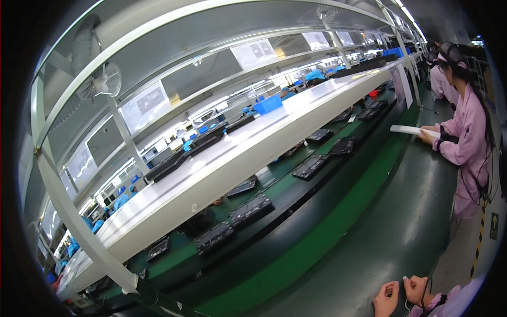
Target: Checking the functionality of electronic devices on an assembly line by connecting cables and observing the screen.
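Note:
Both my hands are at the lower right, over the dark green bench top (380, 227). My left hand (386, 300) is closed, its fingers curled in toward the thumb; anything inside is hidden. Close beside it, my right hand (419, 290) is closed with fingertips pinched together. A small whitish bit shows at its fingertips, too small to name. A dark band or cord (429, 288) crosses my right wrist, and a pink sleeve (454, 302) covers the forearm. A thin pale cord hangs between the two hands.
Several black flat units (252, 210) lie on the green line beyond the bench. Above runs a long white shelf (237, 164) with a blue bin (268, 104) and black trays. A person in pink (467, 127) stands at right, holding a white flat panel (414, 130). A metal post (68, 206) rises at left.

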`<state>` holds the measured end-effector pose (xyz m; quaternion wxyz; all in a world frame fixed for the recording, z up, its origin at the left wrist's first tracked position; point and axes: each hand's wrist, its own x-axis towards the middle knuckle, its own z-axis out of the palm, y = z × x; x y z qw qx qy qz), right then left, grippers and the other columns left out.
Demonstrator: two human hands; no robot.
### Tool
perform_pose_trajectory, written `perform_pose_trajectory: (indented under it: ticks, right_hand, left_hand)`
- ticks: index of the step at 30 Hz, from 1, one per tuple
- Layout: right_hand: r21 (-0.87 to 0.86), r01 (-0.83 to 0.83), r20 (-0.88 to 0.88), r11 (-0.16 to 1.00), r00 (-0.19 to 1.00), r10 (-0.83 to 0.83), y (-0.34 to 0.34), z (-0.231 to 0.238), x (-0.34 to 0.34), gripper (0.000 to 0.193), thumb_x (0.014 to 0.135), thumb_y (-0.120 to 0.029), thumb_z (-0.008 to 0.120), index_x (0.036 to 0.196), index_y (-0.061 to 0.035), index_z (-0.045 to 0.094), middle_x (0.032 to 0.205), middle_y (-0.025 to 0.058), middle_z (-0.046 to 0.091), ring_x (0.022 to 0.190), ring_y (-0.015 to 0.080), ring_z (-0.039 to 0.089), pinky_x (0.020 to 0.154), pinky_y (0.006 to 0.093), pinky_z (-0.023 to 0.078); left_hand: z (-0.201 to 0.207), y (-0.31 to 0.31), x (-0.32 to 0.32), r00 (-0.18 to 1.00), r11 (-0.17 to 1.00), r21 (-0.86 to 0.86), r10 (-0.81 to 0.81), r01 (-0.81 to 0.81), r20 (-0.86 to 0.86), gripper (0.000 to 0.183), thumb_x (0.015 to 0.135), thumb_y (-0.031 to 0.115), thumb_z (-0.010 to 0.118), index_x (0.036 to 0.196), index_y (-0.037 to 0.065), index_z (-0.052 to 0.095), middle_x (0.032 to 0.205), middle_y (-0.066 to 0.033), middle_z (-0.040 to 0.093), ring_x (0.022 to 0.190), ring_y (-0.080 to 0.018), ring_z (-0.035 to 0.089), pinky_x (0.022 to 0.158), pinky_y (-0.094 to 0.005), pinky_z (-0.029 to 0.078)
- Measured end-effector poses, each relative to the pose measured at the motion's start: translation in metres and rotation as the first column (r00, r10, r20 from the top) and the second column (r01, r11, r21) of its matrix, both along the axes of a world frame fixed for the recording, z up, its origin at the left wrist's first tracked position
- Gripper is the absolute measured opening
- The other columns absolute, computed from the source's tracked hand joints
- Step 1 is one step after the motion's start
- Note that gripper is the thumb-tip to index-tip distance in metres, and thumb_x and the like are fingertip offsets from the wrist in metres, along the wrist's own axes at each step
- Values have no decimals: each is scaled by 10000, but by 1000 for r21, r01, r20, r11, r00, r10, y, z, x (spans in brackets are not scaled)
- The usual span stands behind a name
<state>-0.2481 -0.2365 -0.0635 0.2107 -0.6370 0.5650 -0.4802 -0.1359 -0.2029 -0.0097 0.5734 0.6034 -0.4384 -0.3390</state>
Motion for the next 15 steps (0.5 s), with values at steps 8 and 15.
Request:
perform_pose_trajectory:
  ticks: [8, 15]
  right_hand:
    - [-14, 16, -104, 1000, 994, -18, -2, 38, 16, 327, 776, -117, 639, 518, 11, 486, 415, 150, 455, 328, 156, 433, 358, 293, 330]
    - [25, 39, -74, 999, 997, -37, 5, 39, 25, 334, 775, -88, 633, 513, 26, 458, 395, 124, 406, 345, 96, 355, 349, 274, 279]
  left_hand:
    - [-41, -16, 7, 988, 995, -101, 0, -16, -154, 153, 824, 130, 631, 894, -3, 600, 761, -72, 650, 677, -98, 615, 634, -225, 490]
    - [-57, -15, 17, 972, 992, -118, -60, 34, -228, 153, 831, 138, 625, 905, 6, 606, 756, -71, 653, 685, -96, 620, 657, -228, 489]
